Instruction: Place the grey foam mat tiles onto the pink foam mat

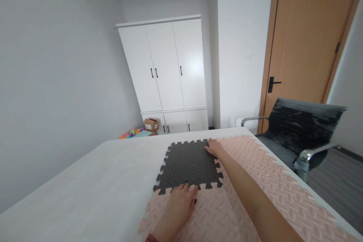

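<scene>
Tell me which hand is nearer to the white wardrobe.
Right. The right hand rests on the dark foam tile's far corner, toward the white wardrobe; the left hand presses its near edge.

Soft even light, warped edges

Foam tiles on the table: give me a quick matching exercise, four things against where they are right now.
Things:
1. left hand
2. right hand
3. dark tile
4. office chair

Places:
A. beside the table's right edge, in front of the door
B. on the near seam of the dark tile
C. on the far right corner of the dark tile
D. slotted into the pink tiles along its near and right edges

Pairs: 1-B, 2-C, 3-D, 4-A
</scene>
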The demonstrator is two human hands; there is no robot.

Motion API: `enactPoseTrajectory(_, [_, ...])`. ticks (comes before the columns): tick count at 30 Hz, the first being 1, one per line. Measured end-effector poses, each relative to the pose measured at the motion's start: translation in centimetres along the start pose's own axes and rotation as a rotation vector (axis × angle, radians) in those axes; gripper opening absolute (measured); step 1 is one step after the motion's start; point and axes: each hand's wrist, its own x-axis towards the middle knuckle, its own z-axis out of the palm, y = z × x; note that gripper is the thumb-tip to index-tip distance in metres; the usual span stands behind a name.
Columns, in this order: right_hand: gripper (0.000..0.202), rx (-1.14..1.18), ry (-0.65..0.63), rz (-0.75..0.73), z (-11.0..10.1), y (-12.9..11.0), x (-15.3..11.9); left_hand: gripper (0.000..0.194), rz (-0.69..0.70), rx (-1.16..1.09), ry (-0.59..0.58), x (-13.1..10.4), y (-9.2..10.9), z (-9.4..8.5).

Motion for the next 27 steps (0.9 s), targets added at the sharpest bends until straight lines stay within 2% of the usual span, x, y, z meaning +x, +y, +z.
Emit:
enactPoseTrajectory(4, [0.05,0.004,-0.002,0.017,1.1,0.2,1.4,0.043,0.013,0.012,-0.015,0.7,-0.6,0.5])
enactPoseTrajectory(8, [0.056,0.025,-0.008,0.034,1.7,0.1,1.9,0.046,0.007,0.034,-0.049,0.9,-0.9,1.1])
enactPoseTrajectory(11, [0.063,0.075,-0.05,0.047,0.7,0.2,1.4,0.044,0.016,0.07,-0.023,0.8,-0.2,1.0])
enactPoseTrajectory(15, [0.068,0.176,-0.121,0.027,-2.1,0.6,-0.9,0.041,-0.012,0.144,0.029,0.7,2.0,0.8])
enactPoseTrajectory(17, [0.062,0.207,-0.114,-0.018,-3.7,1.2,-3.5,0.042,-0.036,0.169,0.049,0.5,3.1,0.8])
enactPoseTrajectory(20, [0.047,0.227,-0.158,-0.132,-5.8,2.8,-9.6,0.042,-0.036,0.165,0.065,-0.1,4.0,0.6])
enactPoseTrajectory(23, [0.029,0.236,-0.274,-0.245,-8.0,5.4,-17.9,0.042,-0.014,0.113,0.078,-0.9,3.9,0.0])
enactPoseTrajectory(25, [0.032,0.239,-0.279,-0.273,-9.3,7.7,-24.0,0.043,0.006,0.06,0.072,-1.4,3.2,-0.7])
enactPoseTrajectory(27, [0.044,0.249,-0.22,-0.24,-10.0,10.3,-30.2,0.045,0.018,-0.008,0.046,-2.0,2.2,-1.5])
